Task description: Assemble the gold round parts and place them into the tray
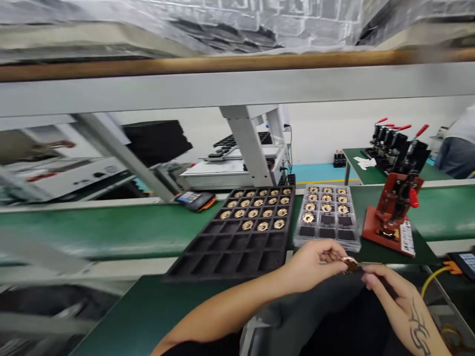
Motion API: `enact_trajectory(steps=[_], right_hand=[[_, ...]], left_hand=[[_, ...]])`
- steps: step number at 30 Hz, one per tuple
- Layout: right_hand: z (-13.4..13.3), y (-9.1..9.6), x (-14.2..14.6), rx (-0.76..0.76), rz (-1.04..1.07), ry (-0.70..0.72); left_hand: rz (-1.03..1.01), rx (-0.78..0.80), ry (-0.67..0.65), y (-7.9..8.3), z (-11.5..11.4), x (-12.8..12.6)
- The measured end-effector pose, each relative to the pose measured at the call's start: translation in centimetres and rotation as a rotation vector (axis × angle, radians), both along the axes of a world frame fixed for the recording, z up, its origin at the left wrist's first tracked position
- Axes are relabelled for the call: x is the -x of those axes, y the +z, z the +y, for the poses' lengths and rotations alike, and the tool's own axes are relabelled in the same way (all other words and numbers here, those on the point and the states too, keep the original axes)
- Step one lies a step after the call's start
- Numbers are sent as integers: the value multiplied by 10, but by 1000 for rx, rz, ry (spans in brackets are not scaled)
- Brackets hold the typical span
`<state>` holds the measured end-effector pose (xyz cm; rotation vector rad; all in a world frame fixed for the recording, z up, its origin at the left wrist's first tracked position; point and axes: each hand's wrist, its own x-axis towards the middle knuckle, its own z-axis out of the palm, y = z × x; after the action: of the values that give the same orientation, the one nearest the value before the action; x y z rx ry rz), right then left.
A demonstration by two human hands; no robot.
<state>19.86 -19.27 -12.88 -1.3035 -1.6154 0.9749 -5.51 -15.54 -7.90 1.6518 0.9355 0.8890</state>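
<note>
My left hand (321,264) pinches a small round copper-coloured metal part (349,263) between thumb and fingertips, just in front of the clear tray. From the other side comes my right hand (393,289), its thumb and forefinger closed on a thin, rod-like metal tool (365,264) whose tip meets the edge of the round part. Its exact kind is too small to make out. Behind them lies a clear plastic tray (354,244) with gold ring-shaped parts (326,199) in its back compartments. Left of it, a black compartment tray (230,271) carries more such gold parts (253,213).
A red hand press (386,227) with a red-tipped lever stands right of the clear tray. A dark handheld device (196,200) lies on the green belt (111,227). Several more presses (401,143) stand behind. A grey shelf beam (185,91) crosses overhead.
</note>
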Motion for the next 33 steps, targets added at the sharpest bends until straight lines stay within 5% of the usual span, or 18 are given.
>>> enact_trajectory(steps=[4,6,10,14,21,25,29,33], right_hand=[[-3,-27,-8,34,-65,-16],[-3,-35,-14,43,-66,-15],[-1,-48,-23,79,-97,-13],[-2,-55,-33,118,-110,-4],[-18,-52,-46,154,-86,-119],[-23,-43,-47,162,-62,-139],[-30,-33,-51,177,-55,-135],[-40,-30,-59,200,-79,-159]], left_hand=[[519,-315,486,-13,-3,106],[753,-335,681,-12,1,167],[926,-227,842,-15,13,261],[1039,-106,815,-28,23,294],[1061,-112,633,-24,49,265],[989,-251,458,-17,86,194],[927,-350,137,-13,125,117],[963,-323,-143,-3,157,84]])
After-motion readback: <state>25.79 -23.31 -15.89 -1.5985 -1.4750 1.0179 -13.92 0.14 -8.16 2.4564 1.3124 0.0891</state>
